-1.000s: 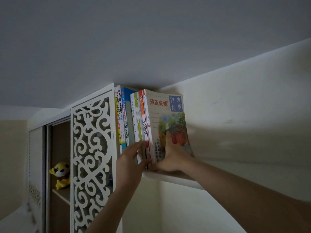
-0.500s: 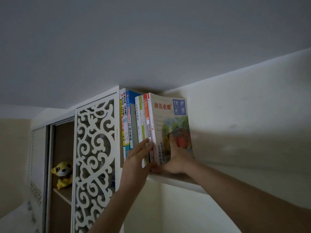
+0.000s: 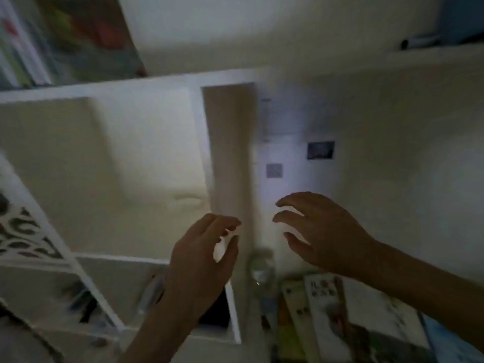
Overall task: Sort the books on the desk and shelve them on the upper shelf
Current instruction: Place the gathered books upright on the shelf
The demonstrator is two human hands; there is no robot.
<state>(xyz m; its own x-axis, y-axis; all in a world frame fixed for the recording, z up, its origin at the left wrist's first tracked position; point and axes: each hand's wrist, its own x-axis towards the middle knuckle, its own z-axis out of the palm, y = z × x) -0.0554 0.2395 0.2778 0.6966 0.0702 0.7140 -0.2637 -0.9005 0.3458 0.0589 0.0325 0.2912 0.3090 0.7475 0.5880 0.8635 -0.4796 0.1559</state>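
Observation:
The view is blurred by motion. Shelved books (image 3: pixel 78 40) stand on the upper shelf (image 3: pixel 125 83) at the top left. More books (image 3: pixel 348 318) lie on the desk at the bottom right, under my right forearm. My left hand (image 3: pixel 201 260) hangs in mid-air at the lower centre, fingers loosely curled, holding nothing. My right hand (image 3: pixel 319 229) floats to its right with spread, relaxed fingers, also empty. Both hands are well below the upper shelf and above the desk books.
A white cubby unit (image 3: pixel 167 260) with dark items inside sits below my left hand. A carved white panel (image 3: pixel 23 231) is at the left edge. Papers and small pictures (image 3: pixel 320 150) hang on the wall. A clear bottle (image 3: pixel 260 271) stands by the books.
Both hands have let go of the shelved books and dropped down. The view has swung from the upper shelf down toward the desk.

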